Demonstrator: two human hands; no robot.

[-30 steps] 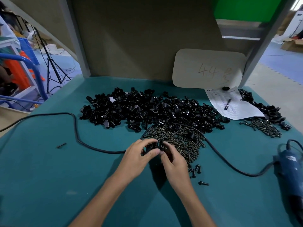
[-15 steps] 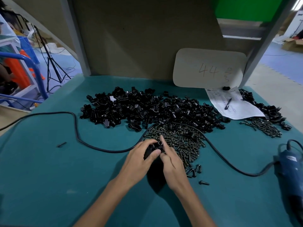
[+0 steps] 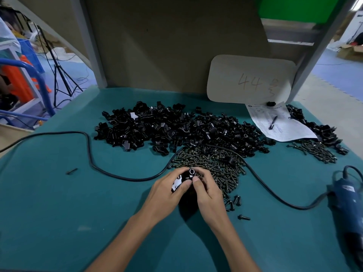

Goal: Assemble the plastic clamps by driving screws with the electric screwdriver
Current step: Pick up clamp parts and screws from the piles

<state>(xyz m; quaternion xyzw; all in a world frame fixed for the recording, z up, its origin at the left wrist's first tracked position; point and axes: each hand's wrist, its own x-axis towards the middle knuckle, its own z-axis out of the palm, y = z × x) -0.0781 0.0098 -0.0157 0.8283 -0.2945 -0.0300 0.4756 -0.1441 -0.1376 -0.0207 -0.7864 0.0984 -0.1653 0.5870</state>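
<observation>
Two hands are gripping a black clamp (image 3: 187,176).
Left hand (image 3: 167,192) and right hand (image 3: 209,191) fingers are pinching it beside the screw pile (image 3: 216,160); the electric screwdriver (image 3: 351,199) is lying near the right edge of the worktop (image 3: 78,213).

A single head-worn wide-angle view looks forward and down, close over the table (image 3: 59,213)

Teal table (image 3: 59,213). Far centre: clamp pile (image 3: 176,128), with screw pile (image 3: 212,161) touching its near edge. From left edge over the screw pile: cable (image 3: 88,150), ending at screwdriver (image 3: 351,203), right edge. Far right: paper (image 3: 290,130), second screw pile (image 3: 318,152) just nearer. Left: stray screw (image 3: 71,171).
</observation>
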